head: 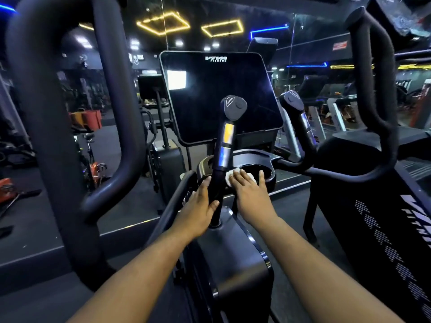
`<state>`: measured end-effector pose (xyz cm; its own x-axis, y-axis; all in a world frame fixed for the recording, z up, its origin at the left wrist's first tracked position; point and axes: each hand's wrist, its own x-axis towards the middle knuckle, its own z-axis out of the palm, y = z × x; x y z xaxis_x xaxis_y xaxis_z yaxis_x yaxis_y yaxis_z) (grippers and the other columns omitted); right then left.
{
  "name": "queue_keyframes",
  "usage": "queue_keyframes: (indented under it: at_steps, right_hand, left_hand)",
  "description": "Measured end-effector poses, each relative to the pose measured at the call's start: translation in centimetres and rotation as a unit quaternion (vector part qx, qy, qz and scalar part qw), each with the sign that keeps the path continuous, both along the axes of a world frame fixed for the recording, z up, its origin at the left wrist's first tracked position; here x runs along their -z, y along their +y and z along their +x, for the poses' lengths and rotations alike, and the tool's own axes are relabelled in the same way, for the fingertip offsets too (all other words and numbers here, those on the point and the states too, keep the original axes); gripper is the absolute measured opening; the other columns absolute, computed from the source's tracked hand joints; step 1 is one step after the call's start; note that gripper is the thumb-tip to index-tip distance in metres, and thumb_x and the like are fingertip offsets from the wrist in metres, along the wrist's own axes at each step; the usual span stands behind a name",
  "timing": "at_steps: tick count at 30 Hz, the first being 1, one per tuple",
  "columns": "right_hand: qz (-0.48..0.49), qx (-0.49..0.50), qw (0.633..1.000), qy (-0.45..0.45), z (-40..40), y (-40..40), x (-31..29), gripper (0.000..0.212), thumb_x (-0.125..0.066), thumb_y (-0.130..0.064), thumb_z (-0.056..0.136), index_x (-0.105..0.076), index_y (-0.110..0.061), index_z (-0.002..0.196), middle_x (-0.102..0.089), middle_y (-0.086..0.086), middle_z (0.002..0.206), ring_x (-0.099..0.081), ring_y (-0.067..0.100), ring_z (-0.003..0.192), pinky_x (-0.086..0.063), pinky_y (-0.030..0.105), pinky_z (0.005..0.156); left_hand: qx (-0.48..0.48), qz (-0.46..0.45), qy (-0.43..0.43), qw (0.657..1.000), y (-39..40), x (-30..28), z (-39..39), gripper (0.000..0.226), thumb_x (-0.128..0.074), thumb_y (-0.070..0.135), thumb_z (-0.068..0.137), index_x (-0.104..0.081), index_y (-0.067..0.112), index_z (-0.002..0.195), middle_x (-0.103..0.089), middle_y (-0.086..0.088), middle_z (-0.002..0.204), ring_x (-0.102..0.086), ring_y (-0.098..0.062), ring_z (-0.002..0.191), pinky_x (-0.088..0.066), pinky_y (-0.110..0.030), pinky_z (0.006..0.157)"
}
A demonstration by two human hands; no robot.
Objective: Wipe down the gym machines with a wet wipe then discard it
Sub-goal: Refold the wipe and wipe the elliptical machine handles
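A black cardio machine fills the view, with a dark console screen (221, 94) and a round cup holder (268, 177) below it. My right hand (250, 194) lies flat with straight fingers on a white wet wipe (229, 176), pressing it on the cup holder's near rim. Only the wipe's edges show past my fingers. My left hand (198, 210) rests against the left side of the upright inner handle (221, 159), thumb on its front, fingers straight.
Big curved arm bars stand at the left (46, 113) and right (373, 101). A second inner handle (300, 122) rises right of the console. A mirror wall behind shows other machines. Another black machine (384, 217) stands close on the right.
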<state>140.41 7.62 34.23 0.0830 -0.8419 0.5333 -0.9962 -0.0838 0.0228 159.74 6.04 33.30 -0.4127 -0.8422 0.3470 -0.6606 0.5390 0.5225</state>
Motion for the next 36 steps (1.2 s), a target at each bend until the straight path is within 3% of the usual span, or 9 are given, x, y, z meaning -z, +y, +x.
queue_keyframes:
  at_steps: [8,11,15,18,20,26,30,33,36]
  right_hand:
    - [0.013,-0.022,0.998,-0.059,1.6,1.3,2.8,0.056,-0.044,-0.015,0.101,-0.036,-0.021,0.156,-0.036,-0.003,0.162,-0.019,0.018,0.155,-0.001,0.053,0.123]
    - [-0.053,-0.099,0.972,-0.208,3.5,3.5,3.8,0.049,-0.043,-0.011,0.105,-0.042,-0.018,0.153,-0.042,0.000,0.159,-0.031,0.017,0.151,-0.012,0.046,0.124]
    - [-0.141,-0.136,0.836,-0.513,7.2,5.6,2.1,0.040,-0.045,-0.015,0.108,-0.051,-0.016,0.148,-0.056,-0.003,0.146,-0.051,0.008,0.136,-0.039,0.031,0.116]
    - [-0.114,-0.196,0.620,-0.751,8.5,3.8,-1.9,0.030,-0.043,-0.020,0.110,-0.068,-0.014,0.125,-0.072,0.002,0.119,-0.067,0.009,0.108,-0.051,0.037,0.102]
    - [-0.101,-0.222,0.555,-0.796,9.2,3.1,-4.0,0.034,-0.037,-0.025,0.111,-0.065,-0.007,0.117,-0.072,0.011,0.109,-0.068,0.018,0.095,-0.053,0.040,0.091]
    - [-0.040,-0.197,0.706,-0.679,10.2,4.8,-2.0,0.045,-0.032,-0.040,0.110,-0.059,-0.005,0.122,-0.067,0.008,0.106,-0.067,0.012,0.090,-0.053,0.023,0.077]
    - [-0.032,-0.193,0.607,-0.771,9.5,3.1,-6.1,0.041,-0.046,-0.040,0.103,-0.063,-0.003,0.105,-0.065,0.011,0.084,-0.062,0.024,0.073,-0.053,0.033,0.066]
    - [-0.072,-0.104,0.718,-0.684,9.6,2.7,-2.5,0.044,-0.049,-0.041,0.093,-0.065,-0.019,0.127,-0.074,0.004,0.104,-0.070,0.022,0.096,-0.057,0.046,0.089]
    - [-0.011,-0.166,0.669,-0.725,9.0,4.4,1.6,0.032,-0.051,-0.021,0.105,-0.065,-0.018,0.134,-0.072,0.006,0.123,-0.066,0.021,0.118,-0.047,0.051,0.109]
  left_hand:
    - [0.036,0.047,0.054,0.997,0.6,0.2,0.5,0.076,-0.054,0.038,0.104,-0.006,0.032,0.163,-0.016,0.007,0.170,-0.020,-0.013,0.154,-0.027,-0.043,0.124]
    - [0.039,0.076,0.079,0.993,1.6,0.6,1.0,0.075,-0.050,0.038,0.106,-0.004,0.030,0.164,-0.008,0.010,0.170,-0.012,-0.007,0.154,-0.017,-0.035,0.127]
    - [0.013,0.114,0.152,0.982,3.0,0.4,1.4,0.062,-0.048,0.033,0.108,-0.019,0.032,0.162,-0.030,0.005,0.166,-0.030,-0.014,0.151,-0.027,-0.041,0.124]
    - [0.015,0.116,0.148,0.982,3.9,-0.7,1.3,0.061,-0.048,0.032,0.107,-0.021,0.031,0.162,-0.031,0.002,0.165,-0.031,-0.017,0.151,-0.027,-0.041,0.124]
    - [0.028,0.112,0.149,0.982,4.3,-1.3,1.3,0.063,-0.048,0.033,0.104,-0.022,0.029,0.162,-0.028,0.002,0.167,-0.028,-0.017,0.152,-0.025,-0.039,0.125]
    - [0.040,0.142,0.145,0.978,4.7,-1.5,2.2,0.065,-0.050,0.032,0.102,-0.022,0.033,0.161,-0.032,0.004,0.165,-0.030,-0.014,0.151,-0.027,-0.038,0.124]
    - [0.051,0.149,0.152,0.976,4.0,-1.9,1.9,0.069,-0.053,0.039,0.098,-0.023,0.039,0.160,-0.031,0.004,0.165,-0.029,-0.013,0.151,-0.028,-0.040,0.124]
    - [0.056,0.150,0.163,0.974,3.8,-2.2,1.5,0.070,-0.051,0.049,0.089,-0.020,0.060,0.151,-0.035,0.010,0.163,-0.035,-0.011,0.148,-0.032,-0.039,0.122]
    - [0.059,0.145,0.139,0.978,3.6,-1.5,2.0,0.070,-0.051,0.036,0.097,-0.016,0.049,0.157,-0.025,0.010,0.167,-0.023,-0.008,0.153,-0.023,-0.036,0.126]
